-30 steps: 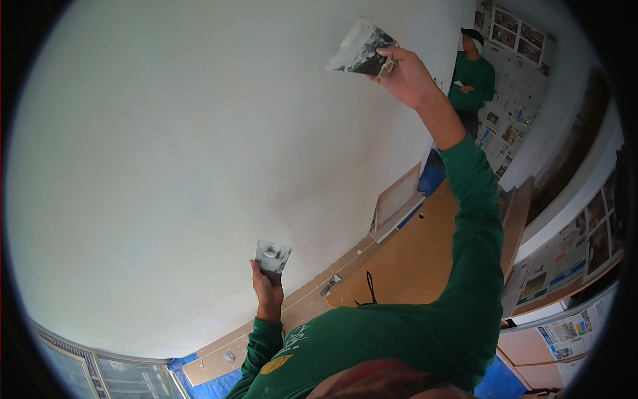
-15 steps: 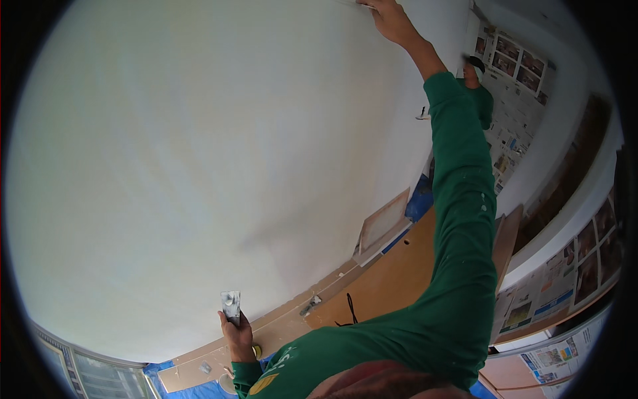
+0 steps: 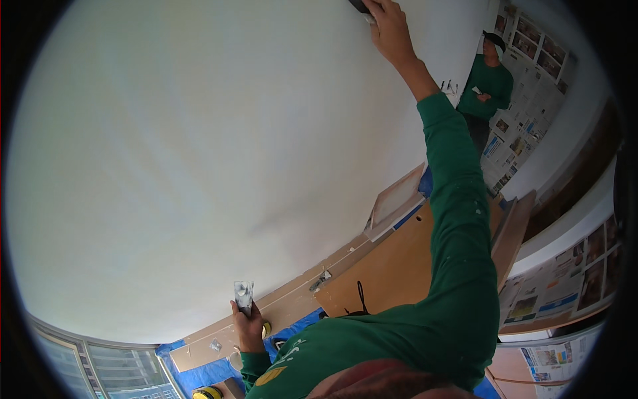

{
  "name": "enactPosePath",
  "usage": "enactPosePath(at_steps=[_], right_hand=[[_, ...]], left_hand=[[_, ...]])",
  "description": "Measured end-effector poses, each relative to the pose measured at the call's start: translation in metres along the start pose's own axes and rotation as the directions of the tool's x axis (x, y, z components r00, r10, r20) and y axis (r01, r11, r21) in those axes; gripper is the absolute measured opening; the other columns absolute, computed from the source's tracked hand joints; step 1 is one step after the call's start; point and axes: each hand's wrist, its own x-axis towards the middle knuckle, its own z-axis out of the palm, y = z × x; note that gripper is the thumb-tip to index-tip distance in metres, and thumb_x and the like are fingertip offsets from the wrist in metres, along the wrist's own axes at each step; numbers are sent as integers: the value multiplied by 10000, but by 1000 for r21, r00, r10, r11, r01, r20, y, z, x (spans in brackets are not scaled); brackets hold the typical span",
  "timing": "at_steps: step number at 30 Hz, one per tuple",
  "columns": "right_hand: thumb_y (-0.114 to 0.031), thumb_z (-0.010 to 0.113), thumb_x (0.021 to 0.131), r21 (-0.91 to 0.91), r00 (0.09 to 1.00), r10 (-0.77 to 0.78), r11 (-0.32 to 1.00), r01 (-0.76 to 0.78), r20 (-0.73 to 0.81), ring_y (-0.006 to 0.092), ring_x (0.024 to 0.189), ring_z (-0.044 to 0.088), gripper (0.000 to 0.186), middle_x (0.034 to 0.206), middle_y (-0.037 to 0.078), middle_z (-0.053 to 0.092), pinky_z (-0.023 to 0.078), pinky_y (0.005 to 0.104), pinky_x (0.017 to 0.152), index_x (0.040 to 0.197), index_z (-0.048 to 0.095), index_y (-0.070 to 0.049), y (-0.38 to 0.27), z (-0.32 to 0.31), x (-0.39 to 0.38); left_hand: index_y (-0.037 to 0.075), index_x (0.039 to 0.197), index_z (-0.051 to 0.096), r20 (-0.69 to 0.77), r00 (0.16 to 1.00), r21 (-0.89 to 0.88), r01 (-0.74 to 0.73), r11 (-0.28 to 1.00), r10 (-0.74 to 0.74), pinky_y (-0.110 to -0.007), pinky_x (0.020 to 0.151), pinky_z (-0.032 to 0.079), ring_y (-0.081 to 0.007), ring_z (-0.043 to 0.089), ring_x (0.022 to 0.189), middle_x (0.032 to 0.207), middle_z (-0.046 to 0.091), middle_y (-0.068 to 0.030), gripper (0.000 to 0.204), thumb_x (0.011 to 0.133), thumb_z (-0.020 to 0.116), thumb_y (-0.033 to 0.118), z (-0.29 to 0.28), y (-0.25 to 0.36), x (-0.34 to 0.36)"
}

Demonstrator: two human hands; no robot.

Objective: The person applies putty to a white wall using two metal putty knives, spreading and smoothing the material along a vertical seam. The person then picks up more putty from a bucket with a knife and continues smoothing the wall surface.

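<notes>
My left hand (image 3: 248,330), low in front of the wall, is closed around a putty knife (image 3: 243,294) that points upward. White filler is smeared on its flat blade. My right arm stretches far up to the pale wall (image 3: 186,166). There my right hand (image 3: 393,36) grips a dark, flat hand tool (image 3: 359,6) against or close to the wall. The upper edge of the picture cuts off most of that tool, so its exact kind cannot be made out.
Below the wall runs a brown ledge (image 3: 266,306), with a wooden board (image 3: 392,266) beside it. A framed panel (image 3: 397,199) leans at the wall. Blue sheeting (image 3: 199,374) lies low left, near a window (image 3: 129,366). A co-worker (image 3: 490,83) in green stands far right by newspaper-covered surfaces.
My right hand has come slightly down, bringing more of its tool into sight. The view has shifted; the co-worker now shows more fully. My left hand still holds the putty knife.
</notes>
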Motion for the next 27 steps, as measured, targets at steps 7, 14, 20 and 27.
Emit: enactPosePath(at_steps=[7,14,20,27], right_hand=[[92,663,771,58,972,167,982,-179,167,292,1193,532,698,1306,101,558,412,430,1015,1443,533,-44,-60,19,-153],[92,629,780,13,987,123,992,-125,104,288,1167,546,549,1242,70,597,421,435,985,1313,638,-40,-35,-36,-113],[110,500,864,173,998,-26,984,35,-55,371,1173,557,444,1236,190,610,453,444,1031,1285,617,30,24,-63,60],[109,481,864,109,990,-130,986,124,52,374,1166,572,434,1242,178,614,480,429,1019,1258,631,10,47,-57,123]], left_hand=[[42,1166,635,27,999,97,-49,994,47,-295,862,598,-194,712,983,1122,726,-79,343,1075,519,352,21,3,-10],[28,1145,632,45,998,95,-50,994,46,-298,882,598,-193,712,980,1116,725,-98,344,1080,507,343,33,2,-14],[15,1179,625,152,988,92,-16,996,1,-305,910,594,-202,709,1001,1127,721,-103,352,1086,495,328,49,-8,-16],[9,1185,622,179,983,70,15,997,-27,-331,933,580,-207,695,1043,1152,715,-104,358,1089,486,326,51,-26,-5]])
